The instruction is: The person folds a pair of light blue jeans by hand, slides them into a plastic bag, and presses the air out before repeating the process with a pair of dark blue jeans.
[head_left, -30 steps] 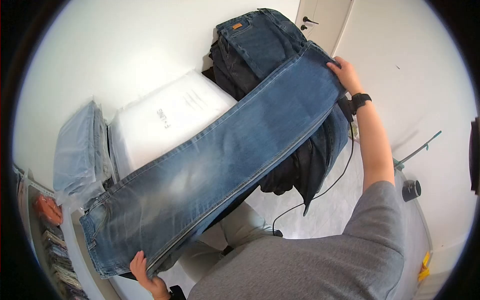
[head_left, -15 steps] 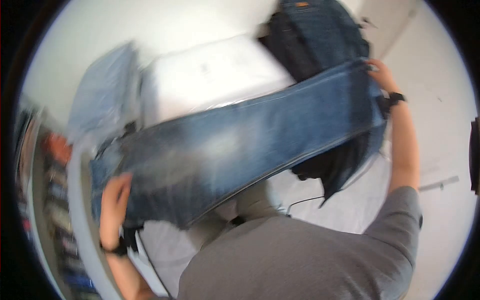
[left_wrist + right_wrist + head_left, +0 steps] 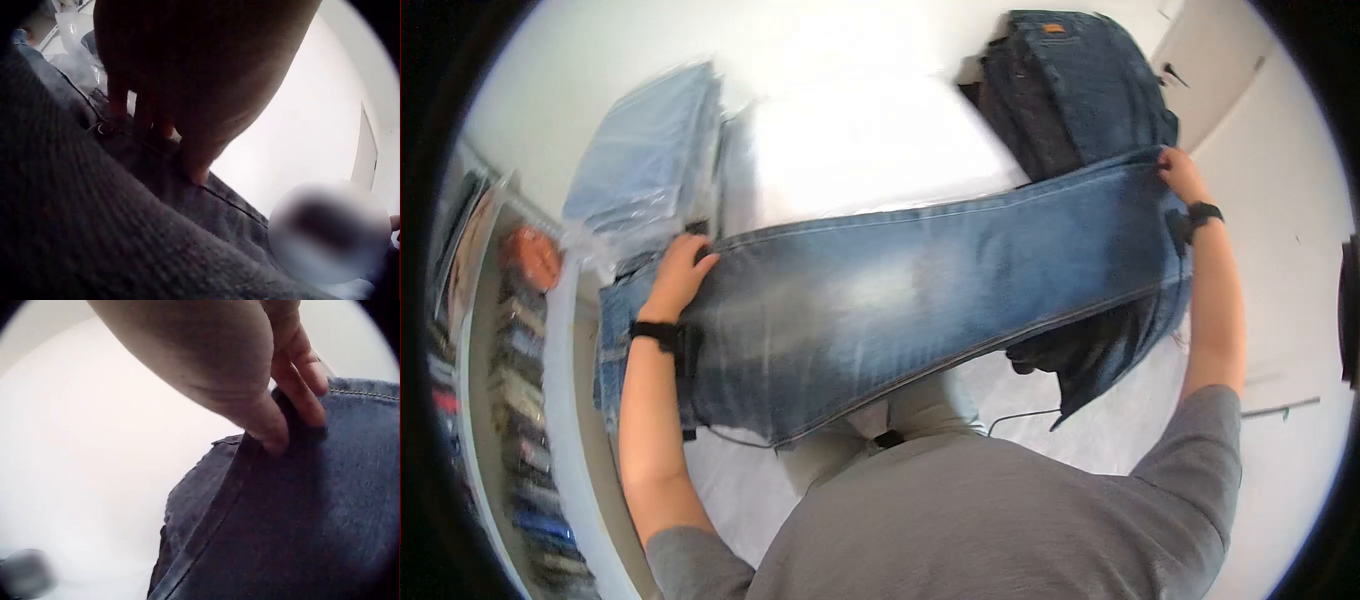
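A pair of blue jeans [image 3: 960,270], faded along the thigh, lies folded lengthwise across the view. My right hand [image 3: 1183,175] pinches the upper corner of its hem at the right end. In the right wrist view, the thumb [image 3: 275,440] presses the denim beside the fingers [image 3: 315,412]. My left hand [image 3: 683,275] reaches across the waist end, fingertips at the far side seam. Seen from the left wrist, its thumb [image 3: 197,175] and fingers stand apart along that seam, near a metal rivet [image 3: 104,129]. Dark cloth [image 3: 1090,345] hangs under the right end.
Behind the jeans stands a white stack in clear plastic [image 3: 870,140]. Plastic-wrapped light blue garments [image 3: 640,145] lie left of it, a dark jeans pile [image 3: 1090,90] right of it. A shelf [image 3: 525,400] with packed items and an orange bundle [image 3: 532,257] runs along the left.
My left hand has moved from the near edge of the waist end across to the far seam. My right hand keeps its hold on the hem. The head view has turned left.
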Available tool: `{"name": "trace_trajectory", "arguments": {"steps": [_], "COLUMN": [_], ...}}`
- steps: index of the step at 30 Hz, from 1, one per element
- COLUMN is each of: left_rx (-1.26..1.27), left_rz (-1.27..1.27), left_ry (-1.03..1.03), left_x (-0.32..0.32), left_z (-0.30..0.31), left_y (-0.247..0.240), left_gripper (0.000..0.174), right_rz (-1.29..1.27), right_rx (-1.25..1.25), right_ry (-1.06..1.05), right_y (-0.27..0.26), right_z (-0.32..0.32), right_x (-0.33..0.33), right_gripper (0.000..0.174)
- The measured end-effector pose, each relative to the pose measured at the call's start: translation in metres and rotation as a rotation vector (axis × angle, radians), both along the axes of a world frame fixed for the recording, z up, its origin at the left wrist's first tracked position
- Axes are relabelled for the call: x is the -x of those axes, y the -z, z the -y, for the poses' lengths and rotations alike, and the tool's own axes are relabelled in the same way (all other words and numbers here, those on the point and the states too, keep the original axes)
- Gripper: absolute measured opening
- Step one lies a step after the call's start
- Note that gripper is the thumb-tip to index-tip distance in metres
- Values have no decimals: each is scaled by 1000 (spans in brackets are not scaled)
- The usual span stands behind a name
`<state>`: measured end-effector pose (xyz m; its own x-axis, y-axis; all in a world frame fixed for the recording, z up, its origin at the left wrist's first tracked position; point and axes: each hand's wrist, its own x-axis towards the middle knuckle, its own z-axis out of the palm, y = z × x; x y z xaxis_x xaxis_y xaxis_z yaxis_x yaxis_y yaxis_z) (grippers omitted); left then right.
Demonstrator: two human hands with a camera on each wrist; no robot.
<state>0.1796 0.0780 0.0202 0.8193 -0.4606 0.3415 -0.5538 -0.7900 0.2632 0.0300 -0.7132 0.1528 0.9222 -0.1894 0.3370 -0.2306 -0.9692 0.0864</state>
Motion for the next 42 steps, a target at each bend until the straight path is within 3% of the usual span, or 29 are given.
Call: {"name": "trace_trajectory", "arguments": {"steps": [2, 5, 8, 10, 12, 13, 15, 17, 18, 19, 21, 23, 25, 26, 28, 30, 33, 34, 36, 38, 39, 40, 42], "left_rx": [-32, 15, -29, -150, -179, -224, -149, -83, 47, 175, 143, 114, 30, 28, -240, -314, -278, -267, -267, -263, -267, -255, -208], "left_rz": [-55, 29, 142, 51, 43, 26, -15, -62, -68, -75, -91, -107, -177, -184, -205, -301, -332, -373, -430, -426, -428, -454, -484], "left_ry": [-141, -120, -212, -337, -319, -327, -280, -244, -173, -101, -103, -109, -226, -230, -439, -589, -590, -614, -636, -610, -634, -630, -626], "left_x": [-1, 0, 5, -1, -5, -6, -10, -3, 5, 13, 32, 51, 71, 74, 85, 95, 96, 96, 89, 86, 87, 87, 90], "left_z": [2, -2, -1, -4, -2, -1, -6, -11, -13, -16, -24, -37, -56, -70, -101, -110, -137, -137, -154, -164, -167, -166, -160], "left_y": [-8, -7, -8, 1, 9, 12, 16, 12, 6, -1, -14, -20, -19, -12, -5, -8, 9, 8, 24, 33, 31, 30, 26], "left_gripper": [18, 18, 18, 18, 17, 16, 14, 15, 20, 27, 34, 41, 46, 46, 50, 55, 63, 63, 65, 67, 67, 68, 67], "right_rz": [31, 150, 140, 169, -19, -8, 210, 279, 421, 423, 248, 132, -64, -61, -64, -37, 176, 233, 148, 274, 287, 315, 252], "right_rx": [36, 87, 78, 75, -121, -70, -354, -597, -696, -693, -742, -734, -561, -622, -554, -461, -300, -312, -286, -268, -124, -31, -123], "right_ry": [97, 124, 121, 101, 22, -139, -141, 88, 45, 54, 378, 439, 527, 487, 505, 512, 300, 233, 211, 162, 123, 138, 213], "right_y": [-12, -25, -26, -15, -3, 4, 3, -25, -24, -26, -29, -19, -11, 3, 3, 2, -5, -25, -53, -60, -63, -62, -46], "right_z": [-19, -53, -54, -50, -35, -31, -25, -28, -17, -11, 2, 11, -6, 4, -6, -18, 5, -22, 6, 68, 115, 123, 121], "right_x": [0, -2, -10, -22, -29, -24, -13, 7, 18, 27, 48, 64, 73, 72, 79, 73, 61, 61, 49, 50, 52, 59, 72], "right_gripper": [17, 15, 16, 20, 31, 37, 36, 33, 28, 28, 27, 34, 46, 55, 54, 54, 42, 43, 44, 51, 51, 47, 45]}}
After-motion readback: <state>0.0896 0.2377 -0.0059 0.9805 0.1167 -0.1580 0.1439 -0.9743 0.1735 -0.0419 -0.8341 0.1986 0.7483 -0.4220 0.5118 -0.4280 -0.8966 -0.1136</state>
